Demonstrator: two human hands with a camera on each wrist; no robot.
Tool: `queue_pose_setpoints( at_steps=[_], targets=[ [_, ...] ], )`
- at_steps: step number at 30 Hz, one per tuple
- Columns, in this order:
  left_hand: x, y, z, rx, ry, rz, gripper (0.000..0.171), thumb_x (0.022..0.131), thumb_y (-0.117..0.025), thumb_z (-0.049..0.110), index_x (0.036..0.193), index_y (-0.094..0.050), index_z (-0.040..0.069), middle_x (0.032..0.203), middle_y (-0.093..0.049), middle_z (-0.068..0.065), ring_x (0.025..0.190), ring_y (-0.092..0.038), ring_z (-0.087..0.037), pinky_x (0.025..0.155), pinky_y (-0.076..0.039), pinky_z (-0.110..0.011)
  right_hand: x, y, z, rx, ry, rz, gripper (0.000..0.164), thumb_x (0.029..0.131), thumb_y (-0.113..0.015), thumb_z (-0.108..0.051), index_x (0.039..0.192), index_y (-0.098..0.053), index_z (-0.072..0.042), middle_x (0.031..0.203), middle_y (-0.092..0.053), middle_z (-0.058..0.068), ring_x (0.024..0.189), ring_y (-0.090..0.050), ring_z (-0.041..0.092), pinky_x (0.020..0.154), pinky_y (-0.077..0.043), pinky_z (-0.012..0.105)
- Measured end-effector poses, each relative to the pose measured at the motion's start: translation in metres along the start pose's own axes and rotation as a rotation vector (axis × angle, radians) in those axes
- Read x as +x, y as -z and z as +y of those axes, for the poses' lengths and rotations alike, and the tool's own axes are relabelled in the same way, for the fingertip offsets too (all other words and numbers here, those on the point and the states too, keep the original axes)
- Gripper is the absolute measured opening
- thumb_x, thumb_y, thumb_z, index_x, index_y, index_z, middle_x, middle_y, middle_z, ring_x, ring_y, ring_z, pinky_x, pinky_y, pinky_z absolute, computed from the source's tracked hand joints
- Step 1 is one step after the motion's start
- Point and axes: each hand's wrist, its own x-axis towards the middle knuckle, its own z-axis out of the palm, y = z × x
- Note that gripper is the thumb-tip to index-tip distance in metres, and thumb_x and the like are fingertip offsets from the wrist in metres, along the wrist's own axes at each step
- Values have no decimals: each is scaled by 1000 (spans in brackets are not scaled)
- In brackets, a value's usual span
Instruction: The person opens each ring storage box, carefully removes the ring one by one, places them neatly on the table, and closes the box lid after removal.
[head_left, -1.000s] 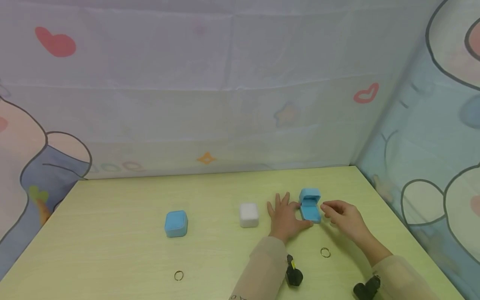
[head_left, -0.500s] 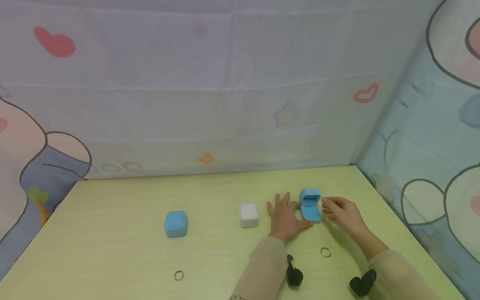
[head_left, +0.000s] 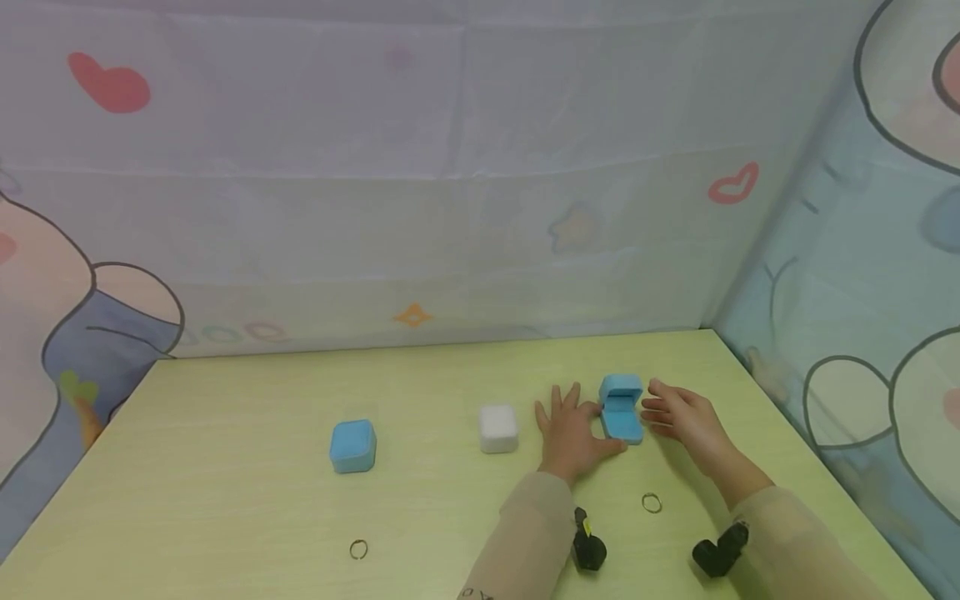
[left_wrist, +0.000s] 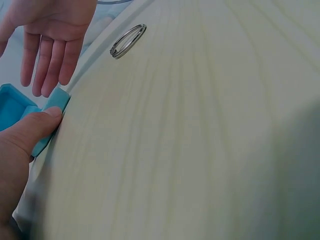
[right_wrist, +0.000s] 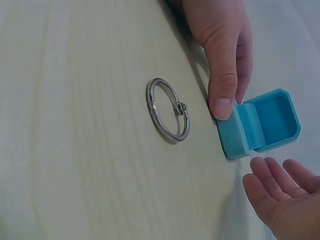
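Note:
A small light-blue ring box (head_left: 622, 428) stands on the table at the right in the head view, its lid raised. My left hand (head_left: 573, 439) steadies it from the left, thumb at the front of the base and index finger toward the back; the other fingers spread out. In the right wrist view, that thumb presses the base (right_wrist: 232, 136). My right hand (head_left: 690, 423) is just right of the box, fingers loosely extended and holding nothing. A hinged metal ring (right_wrist: 150, 106) lies on the table in front of the box.
Left of my left hand sits a white box (head_left: 498, 429), and farther left a closed blue box (head_left: 353, 447). A second metal ring (head_left: 365, 550) lies near the front. A printed cloth (head_left: 480, 250) hangs behind the pale wooden table (head_left: 225, 450).
My right hand's fingers have loosened from a bent pose and straightened, with the hand shifting slightly back beside the box. The left hand and the ring box stay in place.

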Motion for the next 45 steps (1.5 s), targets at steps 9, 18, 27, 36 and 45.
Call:
queue_pose_setpoints(
  at_steps=[9,18,27,36,45],
  targets=[
    [2,-2,-1,13,-5,3,59,72,-74,55,119,-65,22,152,-36,-5,145,-18,-33,112,-13,-61,4,1,0,62,-19,-61,82,94,-39,-59,145,-28,4,142,-42,29,104,-64,7,93,-51,31],
    [1,-2,-2,8,-4,2,58,71,-75,55,118,-65,22,152,-36,-5,145,-18,-33,112,-13,-61,9,-1,-2,75,-29,-70,83,94,-39,-59,145,-28,5,141,-42,28,100,-63,4,92,-51,30],
    [-2,1,0,11,-9,8,57,71,-75,54,118,-66,21,151,-37,-6,145,-20,-34,112,-14,-61,14,-5,-4,72,-40,-58,84,94,-42,-57,144,-26,8,137,-44,29,100,-62,8,94,-51,33],
    [-3,0,0,1,-18,6,56,72,-76,53,116,-66,20,151,-37,-7,145,-20,-34,112,-14,-62,19,-12,-4,55,-57,-40,84,94,-43,-55,144,-25,10,140,-40,31,105,-59,12,100,-47,39],
    [-3,1,-1,-2,-19,3,57,72,-76,53,117,-65,20,151,-37,-7,145,-19,-35,112,-13,-62,24,-16,-4,11,-55,-36,82,93,-48,-55,143,-30,7,140,-42,27,105,-59,13,93,-51,31]
  ],
)
